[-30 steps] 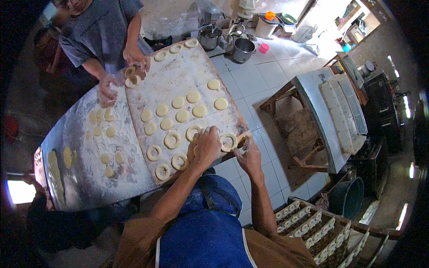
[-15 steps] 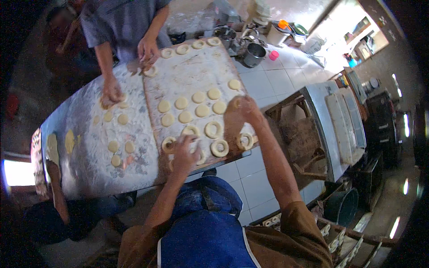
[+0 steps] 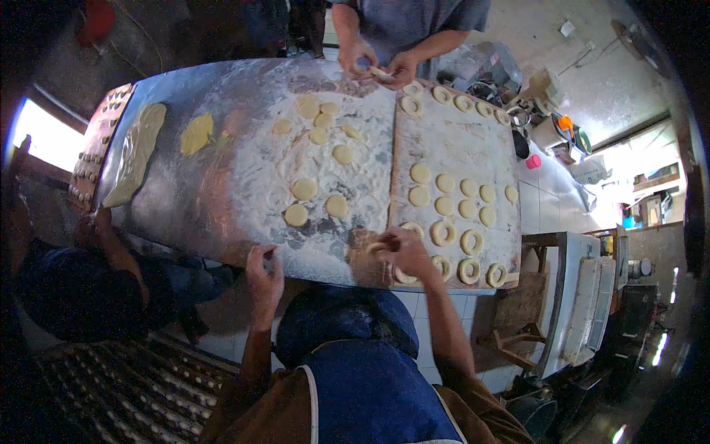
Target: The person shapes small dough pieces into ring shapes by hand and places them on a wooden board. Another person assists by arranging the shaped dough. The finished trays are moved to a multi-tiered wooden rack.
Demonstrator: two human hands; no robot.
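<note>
My right hand [image 3: 405,253] rests on the near left corner of the floured board [image 3: 462,137] and pinches a ring of dough [image 3: 377,246]. Other dough rings [image 3: 469,270] lie in a row along the board's near edge, with flat round discs [image 3: 445,183] behind them. My left hand [image 3: 264,271] hovers at the near edge of the floured metal table [image 3: 237,177], fingers curled; whether it holds something small is unclear. Loose dough discs [image 3: 336,205] lie on the table ahead of it.
Across the table a person in grey works a dough piece [image 3: 381,72] with both hands. A person in dark blue [image 3: 74,285] sits at my left. A rolled dough sheet [image 3: 137,152] lies far left. Trays [image 3: 126,385] stand lower left, a wooden stool [image 3: 518,325] at right.
My left hand has come off the board and drawn back to the table's near edge. My right hand has shifted left along the board's near edge onto a ring. The view has swung left.
</note>
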